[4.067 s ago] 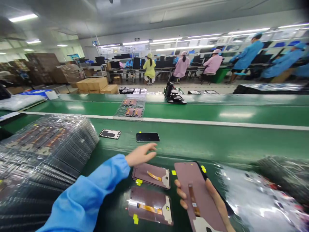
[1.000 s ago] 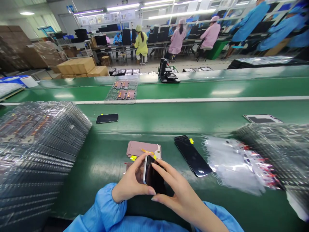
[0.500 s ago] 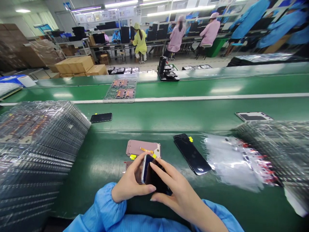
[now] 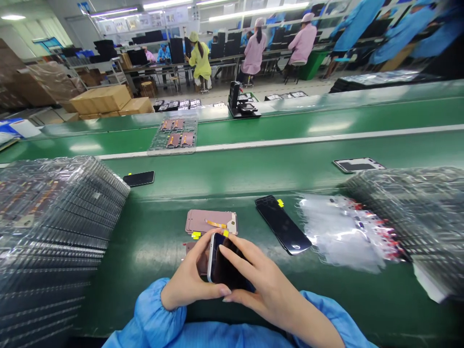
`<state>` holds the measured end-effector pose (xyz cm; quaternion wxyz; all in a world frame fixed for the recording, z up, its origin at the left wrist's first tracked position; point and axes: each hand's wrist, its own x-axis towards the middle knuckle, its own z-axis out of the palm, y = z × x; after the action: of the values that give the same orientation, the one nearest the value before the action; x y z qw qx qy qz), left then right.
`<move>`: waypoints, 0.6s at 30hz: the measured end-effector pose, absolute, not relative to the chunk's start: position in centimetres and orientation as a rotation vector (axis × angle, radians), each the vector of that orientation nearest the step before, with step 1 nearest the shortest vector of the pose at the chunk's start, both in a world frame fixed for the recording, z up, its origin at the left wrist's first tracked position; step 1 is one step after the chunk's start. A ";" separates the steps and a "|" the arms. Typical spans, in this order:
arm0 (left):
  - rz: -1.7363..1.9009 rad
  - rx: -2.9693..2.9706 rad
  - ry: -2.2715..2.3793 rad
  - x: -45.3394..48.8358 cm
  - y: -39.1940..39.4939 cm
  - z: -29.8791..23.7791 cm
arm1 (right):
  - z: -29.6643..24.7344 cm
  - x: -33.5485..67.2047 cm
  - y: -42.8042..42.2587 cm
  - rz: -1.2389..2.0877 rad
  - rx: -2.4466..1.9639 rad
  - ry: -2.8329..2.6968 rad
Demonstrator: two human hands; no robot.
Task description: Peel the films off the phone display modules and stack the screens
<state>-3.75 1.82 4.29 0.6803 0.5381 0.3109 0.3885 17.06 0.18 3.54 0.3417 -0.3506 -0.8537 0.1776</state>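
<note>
Between my two hands is a smartphone (image 4: pixel 229 270) with a dark screen, a silver edge and a yellow tab at its top. My left hand (image 4: pixel 194 278) wraps the left side, with its thumb along the lower edge. On the right side, my right hand (image 4: pixel 255 275) grips the phone with fingers on the screen and thumb below. Just beyond lie pinkish phone screen panels (image 4: pixel 197 221) with an orange flex cable; another brownish panel (image 4: pixel 190 247) is partly hidden by my left hand. To the right, black screens (image 4: pixel 282 224) lie stacked at a slant with a yellow tab.
Tall stacks of clear plastic trays stand at left (image 4: pixel 72 212) and right (image 4: pixel 416 208). Clear plastic bags (image 4: pixel 337 232) with red tabs lie beside the right stack. Farther off are a black phone (image 4: pixel 139 179), a phone frame (image 4: pixel 357 165), a tray of panels (image 4: pixel 174 135) and a black stand (image 4: pixel 239 104).
The camera view has shifted and tilted slightly, so the scene sits a little farther left. Both hands keep nearly the same grip on the phone.
</note>
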 end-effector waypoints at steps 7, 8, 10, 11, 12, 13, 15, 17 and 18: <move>0.852 1.214 0.681 -3.7 1.9 4.9 | 4.4 17.1 0.4 0.458 -0.899 -2.239; 0.855 1.213 0.676 -3.6 1.9 5.0 | 4.6 17.1 0.4 0.452 -0.900 -2.244; 0.866 1.210 0.665 -3.7 1.9 4.9 | 4.9 17.0 0.5 0.434 -0.896 -2.256; 0.870 1.206 0.662 -3.7 1.8 4.9 | 5.1 17.0 0.5 0.420 -0.893 -2.264; 0.874 1.202 0.661 -3.8 1.8 4.8 | 5.1 16.9 0.6 0.405 -0.891 -2.273; 0.871 1.199 0.666 -3.9 1.8 4.7 | 5.2 16.8 0.6 0.389 -0.892 -2.281; 0.871 1.195 0.689 -4.0 1.7 4.5 | 4.9 16.7 0.7 0.359 -0.906 -2.277; 0.875 1.162 0.723 -4.0 1.8 4.3 | 4.5 16.7 0.9 0.361 -0.919 -2.239; 0.873 1.103 0.742 -4.1 1.9 4.2 | 4.2 16.8 1.0 0.392 -0.919 -2.202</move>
<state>-4.07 1.94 4.23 0.7001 0.4953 0.3330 0.3921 16.77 1.04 4.23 0.3538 -0.3555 -0.8517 0.1515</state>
